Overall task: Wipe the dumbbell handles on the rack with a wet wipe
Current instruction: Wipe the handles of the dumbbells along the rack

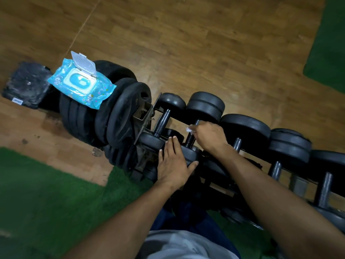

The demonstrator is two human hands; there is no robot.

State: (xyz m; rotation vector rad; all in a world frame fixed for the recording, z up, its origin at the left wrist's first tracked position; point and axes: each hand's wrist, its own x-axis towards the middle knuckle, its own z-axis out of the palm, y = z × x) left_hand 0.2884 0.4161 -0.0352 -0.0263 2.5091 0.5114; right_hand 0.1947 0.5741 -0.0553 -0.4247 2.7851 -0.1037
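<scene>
Black dumbbells lie side by side on a low rack [220,181] that runs from the centre to the right edge. My right hand [210,136] grips the handle of the second dumbbell [190,137] with a white wet wipe [190,129] wrapped round it; only a corner of the wipe shows. My left hand [172,163] rests flat, fingers straight, on that dumbbell's near weight head [190,155]. The first dumbbell's handle [162,122] lies bare to the left. Further handles [237,144] [276,170] show to the right.
A blue wet-wipe pack [82,82] with its lid flipped up lies on a stack of black weight plates [104,116] at the rack's left end. A black block [26,85] sits on the wooden floor beyond. Green turf [46,202] covers the near floor.
</scene>
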